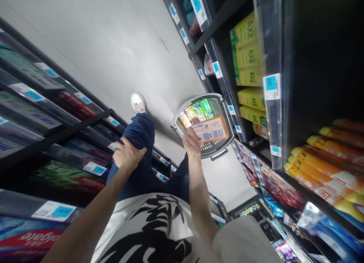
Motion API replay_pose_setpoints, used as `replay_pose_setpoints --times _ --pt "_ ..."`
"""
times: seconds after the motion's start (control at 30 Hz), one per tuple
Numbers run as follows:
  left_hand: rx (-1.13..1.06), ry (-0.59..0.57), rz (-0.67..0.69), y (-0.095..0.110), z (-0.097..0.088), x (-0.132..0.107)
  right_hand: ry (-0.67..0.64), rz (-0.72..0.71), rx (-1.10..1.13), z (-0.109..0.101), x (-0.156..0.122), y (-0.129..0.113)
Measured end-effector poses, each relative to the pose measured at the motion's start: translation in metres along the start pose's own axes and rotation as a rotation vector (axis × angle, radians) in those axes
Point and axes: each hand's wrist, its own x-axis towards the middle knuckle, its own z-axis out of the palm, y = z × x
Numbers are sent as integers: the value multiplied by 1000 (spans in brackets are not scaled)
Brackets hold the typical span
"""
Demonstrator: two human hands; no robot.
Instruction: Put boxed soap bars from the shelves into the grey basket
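My right hand (191, 141) is closed on a flat orange box (212, 129) with a barcode label, holding it just over a grey shopping basket (216, 152) that stands on the floor. Green and yellow packets (199, 110) lie inside the basket. My left hand (127, 155) rests on my thigh in blue trousers (140, 132), fingers spread over the cloth, holding nothing.
I stand in a narrow shop aisle with a grey floor (108, 46). Toothpaste boxes (71, 175) fill the shelves on the left. Yellow packs (250, 54) and orange bottles (327, 168) fill the shelves on the right. My white shoe (138, 103) is beside the basket.
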Motion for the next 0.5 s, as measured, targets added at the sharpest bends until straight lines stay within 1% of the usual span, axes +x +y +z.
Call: replay_pose_setpoints --times 0.13,0.2,0.23,0.33,0.4,0.47,0.5 --pt "0 -29 3 6 10 -5 277 -136 -434 23 -33 -28" --pt "9 -56 21 11 12 -7 437 -211 -647 30 -47 -42" --pt "12 -68 30 12 13 -8 497 -240 -743 33 -53 -48" --pt "18 -89 81 13 17 -12 612 -331 -1026 38 -75 -61" --pt "35 -93 144 9 18 -19 685 -372 -1264 46 -95 -67" --pt "86 -124 232 1 14 -29 720 -400 -1509 61 -121 -71" --pt "118 -148 269 -3 9 -36 706 -406 -1608 72 -135 -73"
